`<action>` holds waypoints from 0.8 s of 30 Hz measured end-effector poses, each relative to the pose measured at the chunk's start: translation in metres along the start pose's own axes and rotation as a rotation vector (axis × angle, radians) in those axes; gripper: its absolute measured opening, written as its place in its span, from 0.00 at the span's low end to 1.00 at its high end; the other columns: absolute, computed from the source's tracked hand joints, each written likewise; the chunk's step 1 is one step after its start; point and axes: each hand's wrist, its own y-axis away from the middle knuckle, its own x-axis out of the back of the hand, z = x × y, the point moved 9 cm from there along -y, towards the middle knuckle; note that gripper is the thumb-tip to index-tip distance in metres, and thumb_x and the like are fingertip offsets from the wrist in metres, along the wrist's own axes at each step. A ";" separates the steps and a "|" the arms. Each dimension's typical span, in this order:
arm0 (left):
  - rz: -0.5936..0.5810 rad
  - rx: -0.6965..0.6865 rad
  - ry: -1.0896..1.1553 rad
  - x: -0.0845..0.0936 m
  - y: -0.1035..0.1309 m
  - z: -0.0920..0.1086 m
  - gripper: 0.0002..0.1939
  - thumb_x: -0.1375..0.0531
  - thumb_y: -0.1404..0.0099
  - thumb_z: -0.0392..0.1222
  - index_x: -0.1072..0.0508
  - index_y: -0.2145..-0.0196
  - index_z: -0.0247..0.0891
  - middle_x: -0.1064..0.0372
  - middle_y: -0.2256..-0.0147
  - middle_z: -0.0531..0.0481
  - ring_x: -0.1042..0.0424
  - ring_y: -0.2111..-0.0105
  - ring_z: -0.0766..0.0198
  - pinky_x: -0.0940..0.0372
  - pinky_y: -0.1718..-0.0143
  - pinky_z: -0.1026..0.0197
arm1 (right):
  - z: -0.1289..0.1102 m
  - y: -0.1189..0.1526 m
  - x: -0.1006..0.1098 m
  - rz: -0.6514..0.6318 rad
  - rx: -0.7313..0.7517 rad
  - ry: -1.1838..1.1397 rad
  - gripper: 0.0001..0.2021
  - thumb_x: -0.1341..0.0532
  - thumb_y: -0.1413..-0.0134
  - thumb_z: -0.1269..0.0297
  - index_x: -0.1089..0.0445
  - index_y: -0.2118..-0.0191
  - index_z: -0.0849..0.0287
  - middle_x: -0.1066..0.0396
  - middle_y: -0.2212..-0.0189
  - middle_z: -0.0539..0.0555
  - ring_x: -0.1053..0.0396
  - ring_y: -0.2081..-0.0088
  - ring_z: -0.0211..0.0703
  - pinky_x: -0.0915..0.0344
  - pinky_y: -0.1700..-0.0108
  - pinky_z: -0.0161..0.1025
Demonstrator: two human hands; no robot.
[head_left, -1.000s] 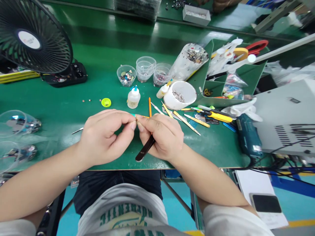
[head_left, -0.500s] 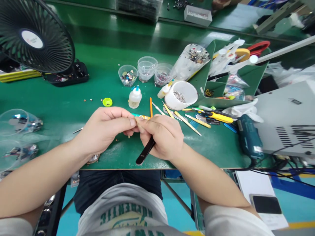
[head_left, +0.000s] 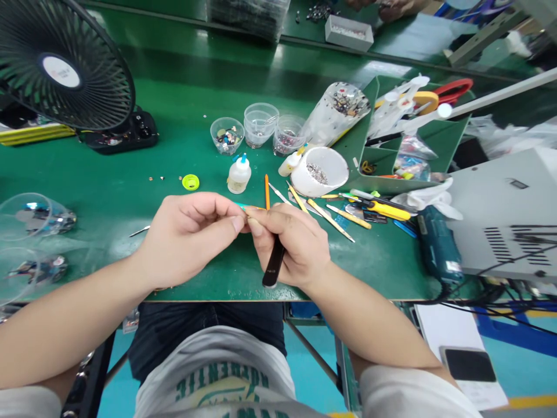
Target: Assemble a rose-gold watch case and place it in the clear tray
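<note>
My left hand (head_left: 188,235) is closed in a pinch over the front part of the bench. Whatever lies between its thumb and forefinger is too small to make out. Thumb to thumb with it, my right hand (head_left: 298,241) has its fingers wrapped round black tweezers (head_left: 273,267), whose blunt end points down toward me. The tips of both hands meet at one spot, so the tweezers' points are hidden. Just beyond the fingertips stands a small white bottle (head_left: 239,175) with a blue tip. An orange stick (head_left: 267,190) lies behind the right hand.
A black fan (head_left: 65,69) stands at the left. Clear cups (head_left: 227,136) of small parts and a white cup (head_left: 335,171) stand behind. Craft knives (head_left: 331,219) lie at right, near a teal power tool (head_left: 439,247). Another person's hand (head_left: 398,8) shows at the top.
Both hands have shifted slightly, still meeting at the fingertips. The tweezers' blunt end has swung to the right and points more steeply downward. The left fingers have curled in.
</note>
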 end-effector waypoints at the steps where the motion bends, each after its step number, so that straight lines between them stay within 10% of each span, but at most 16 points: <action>1: 0.005 -0.023 -0.036 0.000 0.001 0.003 0.04 0.32 0.38 0.36 0.18 0.71 0.41 0.18 0.73 0.52 0.21 0.74 0.64 0.23 0.70 0.63 | 0.000 0.000 0.000 0.002 -0.001 0.003 0.11 0.35 0.35 0.78 0.25 0.49 0.61 0.15 0.57 0.59 0.20 0.68 0.41 0.19 0.63 0.38; 24: 0.093 -0.508 -0.544 -0.005 0.021 0.040 0.07 0.37 0.33 0.33 0.23 0.66 0.45 0.18 0.69 0.55 0.19 0.69 0.64 0.24 0.65 0.61 | -0.001 -0.001 -0.001 -0.025 -0.001 0.040 0.09 0.35 0.33 0.77 0.25 0.50 0.62 0.15 0.58 0.58 0.19 0.67 0.39 0.18 0.61 0.37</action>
